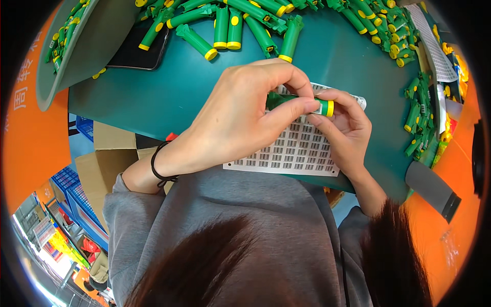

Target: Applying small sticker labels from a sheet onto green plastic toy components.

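A green plastic tube with a yellow end (330, 108) is held nearly level above the green table. My left hand (240, 105) closes on its body with thumb and fingers, hiding much of the middle. At the yellow end, my right hand (352, 130) pinches round the tube, thumb below and fingers above. A small white label (319, 108) shows on the tube between the two hands. Under both hands lies a white sheet of small printed barcode labels (279, 157), its far right edge curled up.
Many similar green tubes (197, 42) lie along the table's far side, with more (420, 115) at the right edge. A grey bin (82, 56) holding tubes stands at the left, beside a dark flat device (140, 56). A cardboard box (97, 174) sits below the table's left edge.
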The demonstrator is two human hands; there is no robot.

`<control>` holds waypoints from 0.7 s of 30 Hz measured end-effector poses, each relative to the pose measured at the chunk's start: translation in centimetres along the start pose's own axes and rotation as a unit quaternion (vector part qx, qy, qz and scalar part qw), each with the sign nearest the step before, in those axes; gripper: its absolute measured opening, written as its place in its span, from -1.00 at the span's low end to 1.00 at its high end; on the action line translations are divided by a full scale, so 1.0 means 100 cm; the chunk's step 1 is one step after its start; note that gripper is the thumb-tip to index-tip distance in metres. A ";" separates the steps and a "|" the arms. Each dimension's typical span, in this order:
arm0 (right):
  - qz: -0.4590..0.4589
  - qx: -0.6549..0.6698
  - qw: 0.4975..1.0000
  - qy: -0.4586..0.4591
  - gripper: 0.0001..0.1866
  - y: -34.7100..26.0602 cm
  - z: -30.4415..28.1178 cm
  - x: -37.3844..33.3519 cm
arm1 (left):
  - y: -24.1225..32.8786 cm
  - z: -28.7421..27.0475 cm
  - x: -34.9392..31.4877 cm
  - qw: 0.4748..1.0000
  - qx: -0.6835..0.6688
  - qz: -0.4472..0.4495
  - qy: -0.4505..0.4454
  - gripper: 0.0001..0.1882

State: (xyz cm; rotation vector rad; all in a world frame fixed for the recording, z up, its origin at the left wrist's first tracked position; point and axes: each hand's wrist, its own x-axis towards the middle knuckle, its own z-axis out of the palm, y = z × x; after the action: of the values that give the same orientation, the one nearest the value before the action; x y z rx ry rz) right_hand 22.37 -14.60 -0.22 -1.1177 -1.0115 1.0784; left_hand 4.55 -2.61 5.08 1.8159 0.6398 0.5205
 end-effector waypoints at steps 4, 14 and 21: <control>0.021 0.054 0.998 0.007 -0.58 -0.002 0.000 -0.001 | 0.004 -0.001 0.003 0.999 0.028 -0.015 -0.010 -0.90; 0.018 0.018 1.000 0.018 -0.57 -0.004 0.001 -0.002 | 0.005 0.000 0.003 0.997 0.075 -0.009 -0.013 -0.89; 0.043 0.013 0.999 0.013 -0.57 -0.009 0.003 -0.001 | 0.000 0.002 0.000 0.997 0.072 -0.002 0.005 -0.86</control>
State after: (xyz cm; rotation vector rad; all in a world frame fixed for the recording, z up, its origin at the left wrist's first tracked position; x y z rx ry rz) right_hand 22.14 -14.68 0.68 -1.1595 -0.9337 1.1399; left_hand 4.71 -2.75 5.00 1.9471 0.7025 0.4915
